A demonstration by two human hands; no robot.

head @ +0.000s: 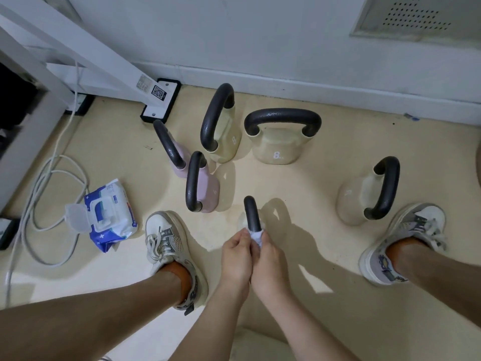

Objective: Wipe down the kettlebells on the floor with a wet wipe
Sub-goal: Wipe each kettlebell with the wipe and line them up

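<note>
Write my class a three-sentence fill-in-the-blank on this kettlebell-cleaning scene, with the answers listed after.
1. The left hand and right hand hold a white wet wipe against the nearest kettlebell, on its black ____.
2. The cream kettlebell whose handle faces the camera broadside is marked with the number ____.
3. The lid of the wipes pack on the floor is ____.

Answers: handle; 8; open

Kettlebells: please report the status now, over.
Left hand and right hand pinch wet wipe on handle of nearest kettlebell, near end. Five other kettlebells untouched. Nothing blocks the hands.
</note>
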